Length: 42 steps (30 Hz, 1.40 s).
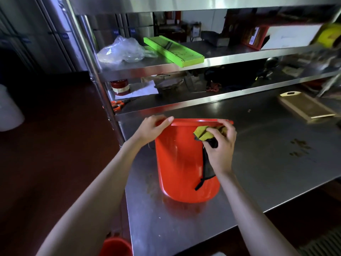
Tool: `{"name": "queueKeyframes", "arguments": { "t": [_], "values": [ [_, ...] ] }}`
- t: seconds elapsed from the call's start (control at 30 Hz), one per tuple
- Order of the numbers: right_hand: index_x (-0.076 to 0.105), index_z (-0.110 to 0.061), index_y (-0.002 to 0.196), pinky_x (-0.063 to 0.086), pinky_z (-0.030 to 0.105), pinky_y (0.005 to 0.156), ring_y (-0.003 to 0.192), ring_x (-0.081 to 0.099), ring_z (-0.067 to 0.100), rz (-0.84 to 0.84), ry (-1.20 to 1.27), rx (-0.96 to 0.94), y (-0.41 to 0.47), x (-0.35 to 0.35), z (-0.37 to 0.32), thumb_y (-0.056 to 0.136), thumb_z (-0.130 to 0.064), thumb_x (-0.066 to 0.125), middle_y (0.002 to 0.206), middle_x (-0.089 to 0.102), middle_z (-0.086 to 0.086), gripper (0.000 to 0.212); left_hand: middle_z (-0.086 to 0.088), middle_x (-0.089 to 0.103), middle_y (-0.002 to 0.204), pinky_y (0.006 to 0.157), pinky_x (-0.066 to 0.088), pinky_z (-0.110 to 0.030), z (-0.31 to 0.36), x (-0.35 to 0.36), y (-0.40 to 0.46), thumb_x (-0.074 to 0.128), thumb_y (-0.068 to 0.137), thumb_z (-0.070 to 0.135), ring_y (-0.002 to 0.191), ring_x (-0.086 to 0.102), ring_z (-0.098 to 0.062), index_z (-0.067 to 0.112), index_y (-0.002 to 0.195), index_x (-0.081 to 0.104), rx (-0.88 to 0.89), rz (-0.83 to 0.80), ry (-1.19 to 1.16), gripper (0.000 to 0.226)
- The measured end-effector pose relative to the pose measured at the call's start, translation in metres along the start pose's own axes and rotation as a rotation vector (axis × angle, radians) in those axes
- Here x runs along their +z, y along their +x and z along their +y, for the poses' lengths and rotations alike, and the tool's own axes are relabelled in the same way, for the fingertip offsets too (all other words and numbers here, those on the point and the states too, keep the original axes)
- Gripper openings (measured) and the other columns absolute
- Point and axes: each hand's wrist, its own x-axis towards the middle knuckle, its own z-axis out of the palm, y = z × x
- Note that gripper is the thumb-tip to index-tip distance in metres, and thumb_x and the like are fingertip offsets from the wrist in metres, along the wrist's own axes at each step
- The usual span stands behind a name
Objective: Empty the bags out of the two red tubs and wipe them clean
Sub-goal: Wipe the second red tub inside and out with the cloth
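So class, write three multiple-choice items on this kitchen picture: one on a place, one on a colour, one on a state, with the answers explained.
1. Where does the green board lie?
A on the floor
B on a steel shelf
C in the tub

2. What colour is the tub on the table?
A blue
B white
C red

3. What is the right hand doing?
A hanging idle
B gripping a yellow cloth
C holding scissors

Answers: 1 B, it lies on the shelf beside the plastic bag. 2 C, its wall is red. 3 B, fingers curl round the cloth at the rim.

Table: a steel worktop (184,228), on which a red tub (177,163) and a wooden board (308,108) are set.
Floor: a second red tub (115,246) is seen partly.
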Motion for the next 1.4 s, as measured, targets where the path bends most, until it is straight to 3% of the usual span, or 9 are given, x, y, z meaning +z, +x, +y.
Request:
{"name": "queueKeyframes", "arguments": {
  "t": [0.07, 0.2, 0.4, 0.57, 0.67, 0.93, 1.07, 1.2, 1.4],
  "values": [
    [0.078, -0.019, 0.102, 0.034, 0.012, 0.103, 0.116, 0.050, 0.032, 0.080, -0.021, 0.123, -0.003, 0.003, 0.000, 0.075, -0.014, 0.083, 0.129, 0.051, 0.011, 0.027, 0.009, 0.044, 0.058, 0.060, 0.035, -0.033, 0.000, 0.012, -0.005, 0.048, 0.100, 0.068, 0.056, 0.043, -0.008, 0.010, 0.067, 0.050, -0.054, 0.059, -0.061, 0.067],
    [0.075, -0.018, 0.106, 0.050, 0.044, 0.090, 0.104, 0.055, 0.030, 0.125, 0.045, 0.282, -0.002, 0.015, -0.007, 0.077, -0.015, 0.078, 0.115, 0.056, 0.008, 0.029, 0.008, 0.039, 0.051, 0.064, 0.030, -0.033, 0.013, 0.034, -0.010, 0.052, 0.101, 0.062, 0.051, 0.038, -0.010, 0.023, 0.059, 0.037, -0.033, 0.212, -0.011, 0.059],
    [0.074, -0.022, 0.118, 0.038, 0.027, 0.104, 0.117, 0.053, 0.024, -0.147, 0.052, -0.049, -0.030, 0.017, -0.024, 0.078, -0.024, 0.077, 0.122, 0.053, 0.003, 0.040, 0.002, 0.039, 0.048, 0.068, 0.033, -0.036, 0.020, 0.036, 0.001, 0.049, 0.097, 0.069, 0.049, 0.039, -0.016, 0.015, 0.056, 0.041, 0.022, 0.327, 0.149, 0.069],
    [0.067, -0.025, 0.130, 0.049, 0.050, 0.093, 0.112, 0.054, 0.031, -0.321, 0.072, -0.200, -0.094, 0.009, 0.022, 0.083, -0.023, 0.074, 0.125, 0.053, 0.005, 0.048, 0.009, 0.032, 0.045, 0.071, 0.041, -0.039, 0.016, 0.028, 0.013, 0.052, 0.097, 0.069, 0.046, 0.034, -0.007, 0.029, 0.052, 0.031, -0.028, 0.299, 0.239, 0.064],
    [0.071, -0.023, 0.126, 0.047, 0.051, 0.089, 0.107, 0.049, 0.030, -0.342, 0.018, -0.329, -0.095, 0.006, 0.033, 0.087, -0.022, 0.069, 0.123, 0.052, 0.002, 0.039, 0.008, 0.032, 0.047, 0.079, 0.044, -0.041, 0.021, 0.035, 0.012, 0.049, 0.097, 0.070, 0.049, 0.037, -0.009, 0.029, 0.053, 0.027, 0.003, 0.337, 0.259, 0.064],
    [0.076, -0.023, 0.115, 0.046, 0.048, 0.092, 0.106, 0.051, 0.031, -0.039, -0.072, -0.121, -0.002, 0.029, -0.001, 0.091, -0.035, 0.075, 0.116, 0.053, 0.012, 0.027, 0.007, 0.035, 0.049, 0.070, 0.034, -0.035, 0.024, 0.047, 0.011, 0.047, 0.100, 0.067, 0.054, 0.040, -0.014, 0.024, 0.055, 0.036, 0.082, 0.375, 0.342, 0.063],
    [0.075, -0.027, 0.114, 0.043, 0.049, 0.099, 0.113, 0.049, 0.031, -0.193, -0.022, -0.166, -0.064, 0.030, 0.004, 0.085, -0.034, 0.071, 0.119, 0.050, 0.009, 0.030, 0.006, 0.037, 0.049, 0.074, 0.040, -0.037, 0.016, 0.040, 0.013, 0.043, 0.098, 0.071, 0.055, 0.044, -0.019, 0.023, 0.055, 0.038, -0.015, 0.399, 0.334, 0.065],
    [0.066, -0.033, 0.114, 0.048, 0.052, 0.085, 0.104, 0.050, 0.030, -0.278, -0.024, -0.268, -0.137, 0.021, 0.019, 0.082, -0.033, 0.071, 0.119, 0.048, 0.008, 0.032, 0.003, 0.047, 0.049, 0.079, 0.049, -0.042, 0.004, 0.031, 0.016, 0.039, 0.098, 0.074, 0.053, 0.050, -0.018, 0.020, 0.054, 0.050, -0.071, 0.389, 0.305, 0.070],
    [0.074, -0.028, 0.112, 0.043, 0.046, 0.094, 0.103, 0.054, 0.036, -0.146, -0.055, -0.209, -0.030, 0.045, -0.017, 0.087, -0.037, 0.073, 0.108, 0.053, 0.008, 0.026, 0.001, 0.050, 0.052, 0.077, 0.045, -0.041, 0.016, 0.039, 0.013, 0.042, 0.097, 0.072, 0.059, 0.053, -0.023, 0.024, 0.053, 0.040, -0.028, 0.404, 0.328, 0.065]
  ]
}}
